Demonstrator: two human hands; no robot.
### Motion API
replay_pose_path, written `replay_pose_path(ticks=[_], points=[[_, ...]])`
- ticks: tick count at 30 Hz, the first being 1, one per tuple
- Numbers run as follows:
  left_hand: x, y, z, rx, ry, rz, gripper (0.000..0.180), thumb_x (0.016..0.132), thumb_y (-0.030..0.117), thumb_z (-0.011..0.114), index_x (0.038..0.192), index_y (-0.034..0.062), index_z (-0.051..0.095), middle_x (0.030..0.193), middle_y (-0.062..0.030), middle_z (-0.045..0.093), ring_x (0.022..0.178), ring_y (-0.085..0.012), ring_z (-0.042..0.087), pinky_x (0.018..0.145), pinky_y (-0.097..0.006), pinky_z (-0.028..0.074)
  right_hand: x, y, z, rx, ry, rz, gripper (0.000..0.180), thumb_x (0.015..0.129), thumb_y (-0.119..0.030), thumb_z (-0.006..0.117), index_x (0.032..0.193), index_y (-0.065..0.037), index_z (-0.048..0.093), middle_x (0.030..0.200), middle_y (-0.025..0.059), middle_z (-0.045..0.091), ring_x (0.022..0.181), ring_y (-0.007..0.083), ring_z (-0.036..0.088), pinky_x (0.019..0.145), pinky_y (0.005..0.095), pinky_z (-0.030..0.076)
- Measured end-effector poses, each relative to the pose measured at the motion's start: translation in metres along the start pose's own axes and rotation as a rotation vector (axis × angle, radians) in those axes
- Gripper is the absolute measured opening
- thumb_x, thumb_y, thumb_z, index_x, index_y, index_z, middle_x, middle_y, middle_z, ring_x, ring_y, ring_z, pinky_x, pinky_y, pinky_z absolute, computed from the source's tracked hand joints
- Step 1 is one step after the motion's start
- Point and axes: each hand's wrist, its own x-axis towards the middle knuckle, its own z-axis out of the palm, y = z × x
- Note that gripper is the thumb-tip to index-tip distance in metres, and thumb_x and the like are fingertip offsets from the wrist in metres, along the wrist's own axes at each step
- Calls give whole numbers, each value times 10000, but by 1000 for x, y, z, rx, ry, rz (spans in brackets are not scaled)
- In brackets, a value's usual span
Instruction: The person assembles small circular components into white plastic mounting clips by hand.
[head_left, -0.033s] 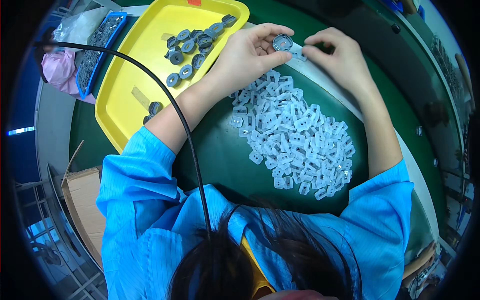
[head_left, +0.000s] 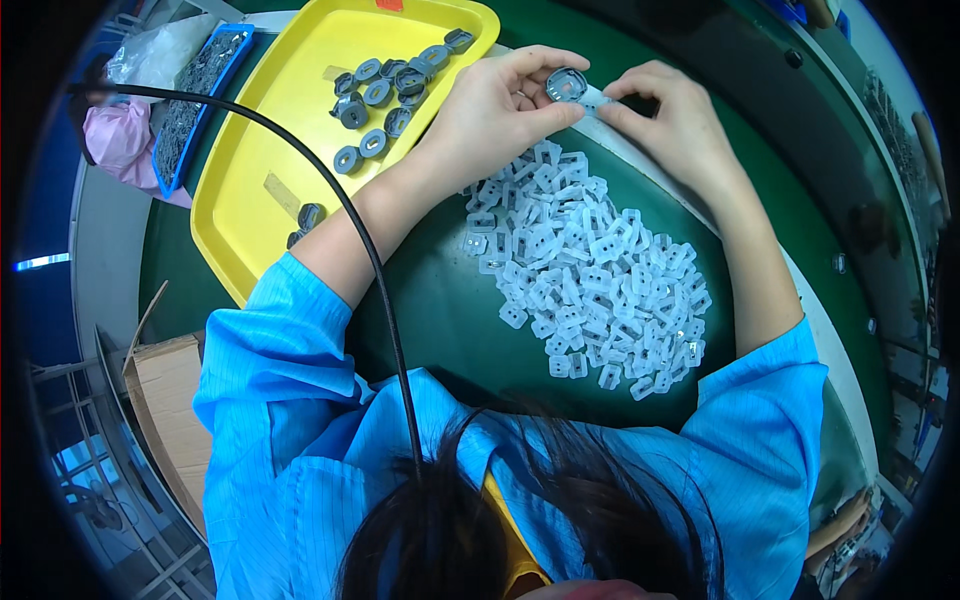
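Note:
Near the table's far edge, my left hand (head_left: 497, 100) pinches a round dark-grey plastic housing (head_left: 567, 85) between thumb and fingers, its hollow side showing. Right beside the housing, my right hand (head_left: 672, 118) has thumb and forefinger closed on a small translucent plastic piece (head_left: 594, 100), partly covered by the fingertips. Whether that piece touches the housing is too small to tell. Between my forearms a heap of similar translucent plastic pieces (head_left: 600, 270) lies on the green tabletop (head_left: 440, 290).
On the left stands a yellow tray (head_left: 235, 190) with several grey round housings (head_left: 377, 93) in it. Beyond it are a blue bin (head_left: 165, 165) of small dark parts and a clear plastic bag (head_left: 160, 50). A black cable (head_left: 372, 250) crosses over my left arm. A cardboard box (head_left: 170, 400) sits lower left.
My right hand has shifted slightly left, and its thumb and forefinger have come closer together at the translucent piece. The left hand and housing stay nearly where they were.

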Motion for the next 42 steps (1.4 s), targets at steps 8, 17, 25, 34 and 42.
replay_pose_path(ticks=[8, 17, 25, 34, 42], points=[[-5, 8, 1, 241, 116, 95, 388, 778, 59, 731, 1145, 38, 606, 908, -8, 631, 735, -46, 535, 679, -186, 466, 9, -43, -30, 721, -156, 271, 89, 804, -95, 668, 852, -32, 626, 718, 7, 624, 640, 80, 567, 598, 239, 455], [-7, 14, 9, 436, 206, 275, 372, 730, 119, 763, 1066, 33, 628, 864, -43, 681, 759, -103, 604, 718, -234, 480, 0, -47, -19, 775, -71, 337, 152, 851, -131, 665, 911, 5, 698, 752, 27, 665, 621, 61, 582, 568, 179, 457], [-9, 12, 12, 521, 245, 432, 311, 684, 146, 786, 938, 38, 643, 771, -61, 614, 689, -189, 601, 624, -289, 495, -1, -55, -16, 391, 11, 128, 181, 773, -185, 710, 800, -8, 687, 689, 57, 592, 596, 150, 531, 571, 286, 431], [-8, 15, 11, 600, 317, 556, 335, 646, 112, 812, 943, 47, 674, 902, -60, 620, 780, -189, 600, 690, -287, 500, 1, -54, -13, 883, -80, 451, 224, 776, -198, 739, 896, -20, 675, 736, 12, 631, 712, 92, 594, 638, 224, 464], [-6, 15, 14, 728, 273, 717, 360, 624, 135, 814, 951, 81, 675, 907, -47, 610, 839, -240, 555, 751, -328, 453, -1, -37, -10, 1079, -187, 425, 94, 825, -112, 654, 861, -28, 680, 764, 13, 644, 668, 48, 567, 635, 185, 463]])
